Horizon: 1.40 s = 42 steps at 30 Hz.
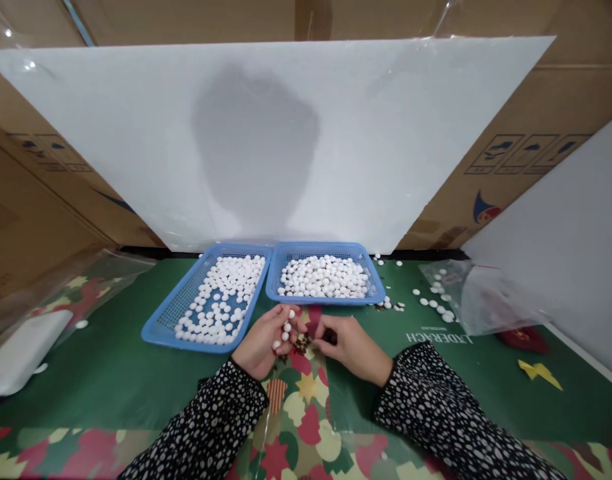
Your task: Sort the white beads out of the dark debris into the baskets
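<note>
My left hand (260,341) is palm up with its fingers curled around a few small white balls (287,327). Just to its right, my right hand (355,348) is closed in a pinch; whatever is between its fingertips is too small to name. Small dark brown bits (302,345) lie on the table between the two hands. Behind them is a blue basket (326,302) heaped with white balls (323,277). A second blue basket (159,331), left of my left hand, has more white balls spread over its mesh bottom.
Loose white balls (440,309) lie at the right, by a clear plastic bag (496,300). A yellow scrap (540,373) is nearer me. At the far left lies a white handled object (26,353). A white panel (361,147) and cardboard boxes (546,133) wall the back.
</note>
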{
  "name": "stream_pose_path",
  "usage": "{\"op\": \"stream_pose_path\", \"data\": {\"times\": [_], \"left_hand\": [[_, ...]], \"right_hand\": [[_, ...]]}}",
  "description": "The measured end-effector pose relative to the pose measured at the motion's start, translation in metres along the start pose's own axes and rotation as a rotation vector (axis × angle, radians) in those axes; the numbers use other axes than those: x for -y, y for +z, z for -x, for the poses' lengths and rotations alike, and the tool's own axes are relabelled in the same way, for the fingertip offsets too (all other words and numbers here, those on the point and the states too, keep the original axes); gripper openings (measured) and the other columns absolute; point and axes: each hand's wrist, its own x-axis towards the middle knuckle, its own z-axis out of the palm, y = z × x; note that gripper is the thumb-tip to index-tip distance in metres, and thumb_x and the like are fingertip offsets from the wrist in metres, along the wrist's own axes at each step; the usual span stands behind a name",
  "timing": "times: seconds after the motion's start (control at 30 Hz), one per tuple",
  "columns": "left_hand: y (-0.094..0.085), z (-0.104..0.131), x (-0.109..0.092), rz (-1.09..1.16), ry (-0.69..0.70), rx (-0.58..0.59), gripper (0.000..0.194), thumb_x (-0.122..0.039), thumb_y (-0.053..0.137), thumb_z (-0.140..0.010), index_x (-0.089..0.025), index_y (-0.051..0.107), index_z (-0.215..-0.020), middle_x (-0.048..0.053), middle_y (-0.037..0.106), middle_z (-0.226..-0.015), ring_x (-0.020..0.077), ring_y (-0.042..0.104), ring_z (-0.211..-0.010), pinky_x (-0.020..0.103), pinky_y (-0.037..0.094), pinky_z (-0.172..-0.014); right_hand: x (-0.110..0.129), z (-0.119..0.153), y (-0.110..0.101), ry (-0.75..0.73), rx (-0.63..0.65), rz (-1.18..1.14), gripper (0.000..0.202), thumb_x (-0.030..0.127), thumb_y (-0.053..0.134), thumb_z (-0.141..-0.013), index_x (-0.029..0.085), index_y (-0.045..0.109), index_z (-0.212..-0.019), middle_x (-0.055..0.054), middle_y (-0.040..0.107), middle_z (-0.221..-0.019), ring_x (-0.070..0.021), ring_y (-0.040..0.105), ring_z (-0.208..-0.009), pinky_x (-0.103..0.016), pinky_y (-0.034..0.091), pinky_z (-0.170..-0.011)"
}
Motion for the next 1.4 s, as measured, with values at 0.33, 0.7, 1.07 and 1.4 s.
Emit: {"op": "stream_pose_path", "data": {"times": [0.33, 0.7, 1.07, 1.4], "left_hand": [[0.005, 0.002, 0.001, -0.096, -0.027, 0.108, 0.031, -0.041, 0.067, -0.081, -0.011, 0.061, -0.087, 0.001, 0.056, -0.068, 0.0024, 0.034, -0.046, 0.014, 0.016, -0.036], [0.001, 0.002, 0.002, -0.104, 0.002, 0.120, 0.029, -0.038, 0.071, -0.078, -0.014, 0.057, -0.083, 0.000, 0.056, -0.067, 0.0027, 0.033, -0.047, 0.015, 0.015, -0.038], [0.004, 0.000, 0.003, -0.172, 0.050, 0.065, 0.029, -0.035, 0.076, -0.073, -0.013, 0.061, -0.082, -0.004, 0.051, -0.063, 0.0022, 0.025, -0.045, 0.017, 0.015, -0.039], [0.005, 0.000, 0.006, -0.267, 0.146, -0.007, 0.028, -0.035, 0.080, -0.066, -0.013, 0.063, -0.069, -0.005, 0.048, -0.055, 0.0027, 0.028, -0.042, 0.018, 0.017, -0.040]], "right_hand": [[0.005, -0.004, -0.004, 0.192, -0.091, -0.732, 0.021, 0.037, 0.063, -0.086, 0.017, 0.059, -0.082, 0.002, 0.062, -0.066, -0.0104, 0.052, -0.057, -0.023, 0.041, -0.057], [0.013, -0.001, -0.005, 0.130, -0.059, -0.880, 0.017, 0.031, 0.070, -0.081, 0.018, 0.064, -0.091, -0.005, 0.073, -0.083, -0.0136, 0.066, -0.068, -0.029, 0.053, -0.066], [0.016, 0.001, -0.006, -0.031, -0.235, -0.400, 0.007, 0.027, 0.068, -0.083, 0.020, 0.070, -0.081, -0.002, 0.068, -0.084, -0.0164, 0.063, -0.078, -0.030, 0.049, -0.072], [0.015, 0.003, 0.003, 0.038, -0.221, -0.428, 0.015, 0.034, 0.068, -0.082, 0.020, 0.063, -0.079, -0.001, 0.066, -0.075, -0.0163, 0.060, -0.068, -0.029, 0.049, -0.066]]}}
